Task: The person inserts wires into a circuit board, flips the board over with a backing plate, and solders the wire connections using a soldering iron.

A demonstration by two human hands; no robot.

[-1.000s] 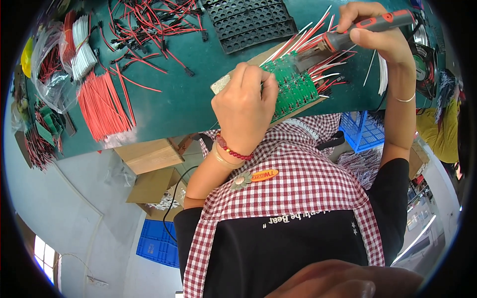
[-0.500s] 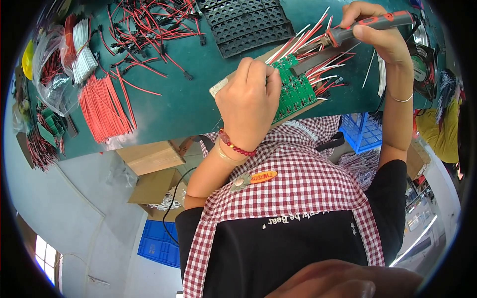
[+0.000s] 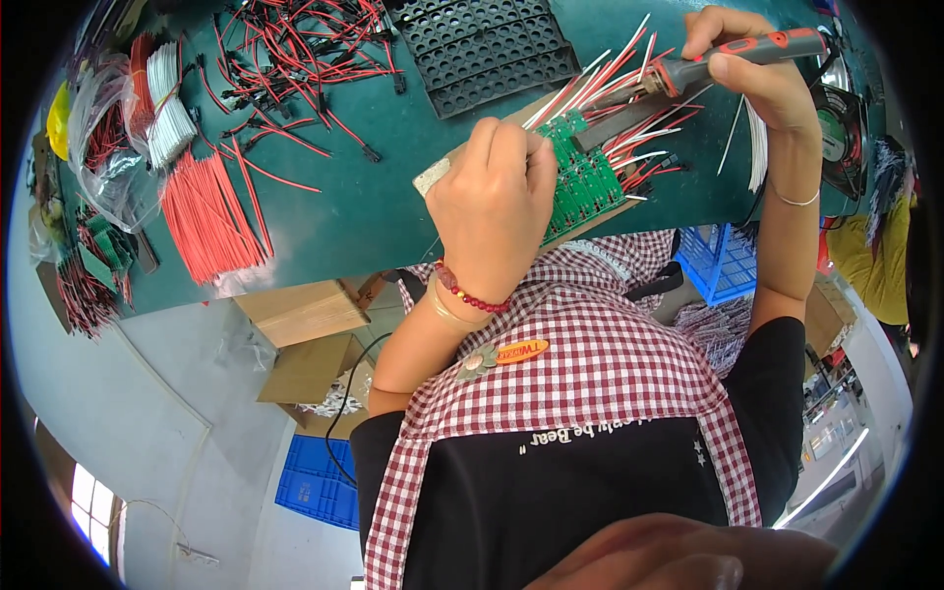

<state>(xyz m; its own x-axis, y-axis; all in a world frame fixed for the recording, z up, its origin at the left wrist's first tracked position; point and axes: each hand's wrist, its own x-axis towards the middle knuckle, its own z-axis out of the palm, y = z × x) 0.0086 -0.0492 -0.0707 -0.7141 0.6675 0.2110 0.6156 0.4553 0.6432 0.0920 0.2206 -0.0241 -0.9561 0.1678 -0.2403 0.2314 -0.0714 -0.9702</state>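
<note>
A soldering iron [image 3: 680,75] is lying slantwise over the bench [image 3: 393,211], its long axis running from the upper right down to the lower left; its grey-and-orange handle is rising to the right, and its working end is pointing left toward the green circuit boards [image 3: 590,187]. The right hand [image 3: 752,74] is gripping the handle, thumb below and curled fingers above, with the working end projecting left of the fingertips; contact between tip and boards is not showing clearly.

The left hand [image 3: 497,187] is resting at the boards' left edge, its fingers bunched and its thumb drawn in against them; what they may be pinching cannot be told. The boards are lying just right of these fingers on a pale backing board [image 3: 431,177], which is slanting up to the right. Red and white wires [image 3: 644,147] are fanning out rightward from the boards. A black perforated tray [image 3: 487,59] is lying beyond.
</note>
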